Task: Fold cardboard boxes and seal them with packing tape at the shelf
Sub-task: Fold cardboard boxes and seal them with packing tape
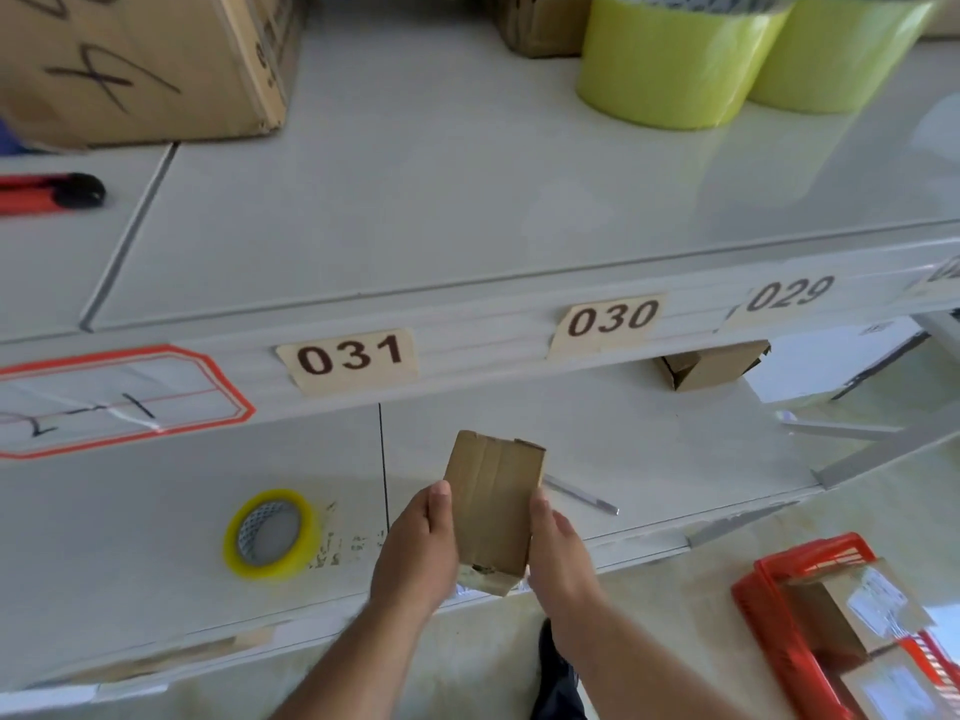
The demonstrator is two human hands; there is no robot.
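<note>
Beside a tape roll [271,534], both hands [415,550] [558,556] grip 1 apparently taped cardboard box [493,506] below label 031 [349,359].

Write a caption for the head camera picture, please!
Two hands hold a small cardboard box beside a tape roll.

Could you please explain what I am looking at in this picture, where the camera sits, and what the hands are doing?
There is no machine here: a person wears one camera on the head, looking down at their own hands. The left hand and right hand hold a small cardboard box between them, each with a grip on one side. Below it, a tape roll lies on the lower shelf. Two big green rolls stand on the upper shelf, and a red basket sits on the floor.
</note>
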